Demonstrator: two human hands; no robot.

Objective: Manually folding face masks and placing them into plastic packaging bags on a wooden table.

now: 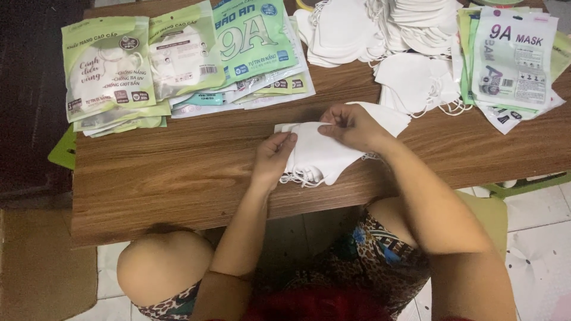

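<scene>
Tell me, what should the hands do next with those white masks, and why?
Probably square the small stack of white masks so the edges line up. Both the left hand and the right hand pinch it on the wooden table, yet the layers look fanned apart and ear loops spill out at the bottom. Filled packets lie to the left.

Folded fabric face masks point(318, 156), held: white. Loose mask heap point(380, 35), upper centre: white. Plastic packets point(148, 65), upper left: pale green, white. Wooden table point(178, 172): brown grain. Garment point(380, 261), lower centre: leopard-spotted brown, blue accents.
</scene>
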